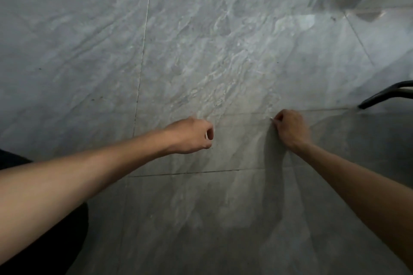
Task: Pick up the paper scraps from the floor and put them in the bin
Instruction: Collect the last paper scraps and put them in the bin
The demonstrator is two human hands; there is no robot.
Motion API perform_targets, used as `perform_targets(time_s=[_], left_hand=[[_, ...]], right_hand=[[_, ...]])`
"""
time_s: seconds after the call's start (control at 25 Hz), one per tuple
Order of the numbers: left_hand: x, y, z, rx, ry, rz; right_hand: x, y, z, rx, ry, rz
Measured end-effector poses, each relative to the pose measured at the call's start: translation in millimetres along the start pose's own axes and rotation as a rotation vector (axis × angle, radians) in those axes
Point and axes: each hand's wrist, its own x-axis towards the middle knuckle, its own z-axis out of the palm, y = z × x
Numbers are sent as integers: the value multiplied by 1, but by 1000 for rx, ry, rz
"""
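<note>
Scrap: a small white scrap (271,119) shows at the tips of your right hand (290,128), right of centre in the frame, low over the grey floor (201,51). It is tiny and only a sliver peeks out.
Second scrap: a pale strip (209,134) sits inside your left hand (192,135), just left of centre; it looks like paper, though it is too small to be sure.
Right fingers: pressed together on the white scrap, thumb side towards the floor, the knuckles bunched above. A tip pinch suits a piece this thin and flat.
Left fingers: curled into a loose fist round the pale strip, probably so you can keep what you have gathered while the other hand works.
Scrap to fingers: the white scrap juts from the upper left of the right fingertips; whether it touches the floor you cannot tell.
Floor: no other loose scraps are plain on the tiles.
Bin: not in view.
Edge: a dark curved leg (384,94) stands at the right edge, apart from both hands.
</note>
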Motion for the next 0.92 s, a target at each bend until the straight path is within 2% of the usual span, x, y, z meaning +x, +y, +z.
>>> perform_targets(time_s=[0.16, 0.32, 0.52, 0.68, 0.92], left_hand=[[-6, 2, -2, -13, -6, 10], [-37, -8, -21, -10, 42, 7], [-116, -42, -56, 33, 186, -87], [-198, -90, -82, 36, 361, -245], [-300, -156, -98, -51, 571, -454]], right_hand=[[-9, -10, 0, -20, -36, -89], [-40, -60, -9, 169, -166, -214], [-96, -177, -42, 215, -333, -481], [-150, -283, -65, 237, -447, -679], [-236, -404, -49, 246, -580, -890]])
